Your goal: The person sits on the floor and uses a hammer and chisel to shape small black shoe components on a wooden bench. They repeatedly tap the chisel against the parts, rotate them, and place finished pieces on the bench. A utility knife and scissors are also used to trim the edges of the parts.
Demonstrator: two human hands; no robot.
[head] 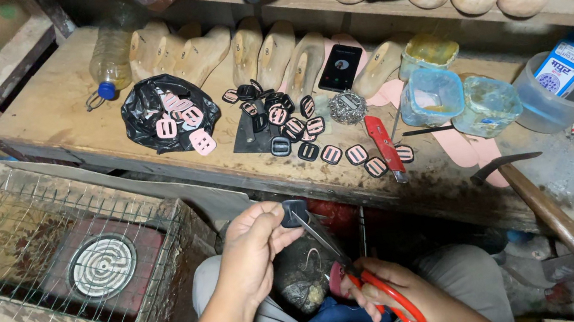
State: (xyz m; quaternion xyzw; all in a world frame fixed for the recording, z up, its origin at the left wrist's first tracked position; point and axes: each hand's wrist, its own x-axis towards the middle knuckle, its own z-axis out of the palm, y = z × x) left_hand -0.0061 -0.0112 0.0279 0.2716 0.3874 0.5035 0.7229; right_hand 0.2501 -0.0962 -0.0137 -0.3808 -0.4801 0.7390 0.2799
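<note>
Between the lap and the workbench edge (242, 173) there's open air, enough to lift straight up. Leftward the wire-mesh crate (45, 259) crowds close. To the right a hammer (539, 207) juts off the bench. Reaching forward, the board is littered: dark buckle pieces (297, 131), a black bag (164, 112), plastic tubs (433, 96), wooden shoe lasts (260, 52) behind.

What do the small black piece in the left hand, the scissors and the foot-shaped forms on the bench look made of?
Small black piece in the left hand: matte, probably leather or synthetic sheet; cannot tell which. Red-handled scissors in the right hand: glossy plastic loops, grey metal blades. Pale foot-shaped forms: bare wood, by the tan, unvarnished look.
</note>
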